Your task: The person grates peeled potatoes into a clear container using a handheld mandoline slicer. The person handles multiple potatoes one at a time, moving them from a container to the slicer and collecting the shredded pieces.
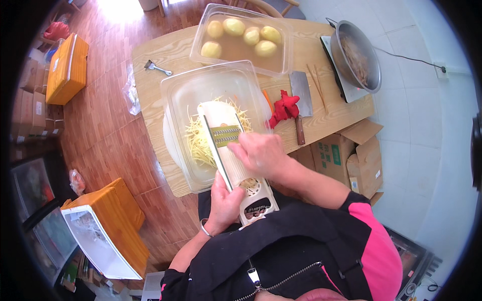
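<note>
My left hand (225, 201) grips the lower frame of a white plastic mandoline grater (228, 160), which slopes down into a clear plastic tub (173, 94). My right hand (261, 154) lies curled on the grater's face, just below its green blade insert (225, 135). Whatever may be under its fingers is hidden. Pale yellow potato shreds (201, 146) are heaped in the tub around the grater's far end. Under the tub shows the edge of a round white board (171, 141).
Behind stands a second clear tub (241, 66) with several peeled potatoes (233, 27) in cloudy water. A peeler (158, 68) lies left; a red cloth (285, 106), cleaver (301, 94) and chopsticks (319, 88) lie right. A metal basin (357, 56) sits on an electric cooker (356, 96).
</note>
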Available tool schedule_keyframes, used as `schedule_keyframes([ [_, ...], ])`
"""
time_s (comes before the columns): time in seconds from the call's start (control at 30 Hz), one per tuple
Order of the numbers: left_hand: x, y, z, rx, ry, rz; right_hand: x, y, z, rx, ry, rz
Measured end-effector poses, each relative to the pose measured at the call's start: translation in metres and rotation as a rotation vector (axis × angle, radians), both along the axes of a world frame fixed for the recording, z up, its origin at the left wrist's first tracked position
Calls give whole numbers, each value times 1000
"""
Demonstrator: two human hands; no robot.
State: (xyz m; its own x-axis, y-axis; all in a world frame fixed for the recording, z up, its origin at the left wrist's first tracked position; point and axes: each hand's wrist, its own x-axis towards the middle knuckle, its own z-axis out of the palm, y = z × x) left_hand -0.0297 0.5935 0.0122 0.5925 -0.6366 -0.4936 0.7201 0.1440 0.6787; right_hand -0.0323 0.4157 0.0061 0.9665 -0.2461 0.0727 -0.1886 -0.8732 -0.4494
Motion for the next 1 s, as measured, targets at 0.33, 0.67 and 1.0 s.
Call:
schedule_keyframes([
  [0.33, 4, -4, 8, 44, 46, -42, 69, -31, -49, -49, -80, -61],
  [0.67, 6, -4, 8, 1, 59, -98, 45, -15, -39, -11, -68, -88],
  [1.0, 7, 0, 1, 55, -7, -59, 14, -1, -30, 48, -94, -17],
])
